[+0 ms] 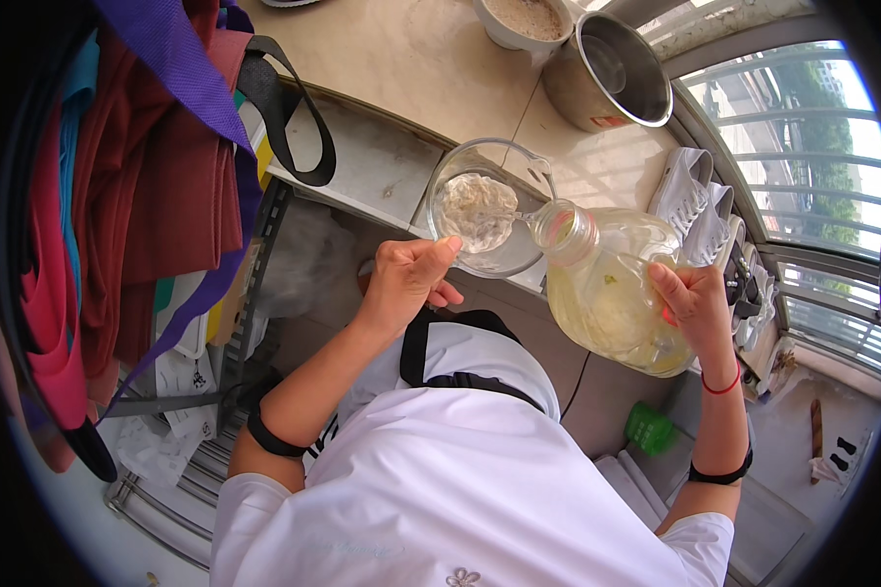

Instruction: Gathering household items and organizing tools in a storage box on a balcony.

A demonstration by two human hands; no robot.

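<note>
My left hand pinches the near rim of a clear glass bowl between thumb and fingers. In the bowl lies a pale, wrinkled mass; what it is made of I cannot tell. My right hand grips the handle side of a large clear jug that holds yellowish liquid with bits in it. The jug is tilted left, its mouth at the bowl's right rim, and a stream of liquid runs from it onto the mass.
Behind the bowl, a stainless steel pot and a white bowl of brownish contents stand on the tiled ledge. White shoes line the barred window. Fabric bags hang at left above a metal rack. A green packet lies low right.
</note>
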